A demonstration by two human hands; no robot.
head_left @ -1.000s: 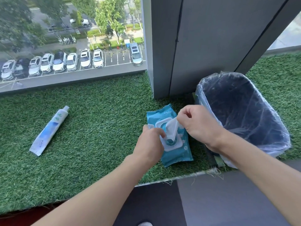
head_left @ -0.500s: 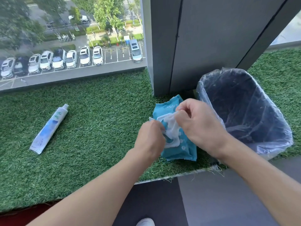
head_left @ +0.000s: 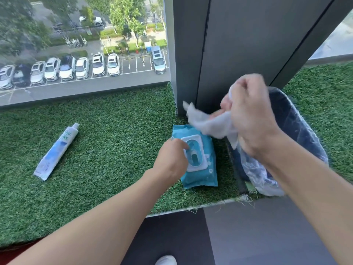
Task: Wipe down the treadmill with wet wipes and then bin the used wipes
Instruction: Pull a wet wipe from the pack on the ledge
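Note:
A teal pack of wet wipes [head_left: 207,175] lies on the artificial grass ledge, its white lid flap open. My left hand [head_left: 172,159] rests on the pack's left side, fingers at the lid's rim. My right hand [head_left: 248,111] is raised above the pack and grips a white wet wipe [head_left: 208,121], which hangs crumpled to the left of the fist. Just right of the pack stands a bin [head_left: 298,131] lined with a clear plastic bag, partly hidden behind my right forearm. No treadmill is in view.
A white and blue tube [head_left: 57,150] lies on the grass [head_left: 114,131] to the left. A dark pillar [head_left: 229,44] rises behind the pack. A window [head_left: 76,44] looks down on a car park. The ledge's front edge drops to a dark floor.
My right hand has pulled the wipe free of the pack and lifted it up and to the right. The pack has settled flat again under my left hand.

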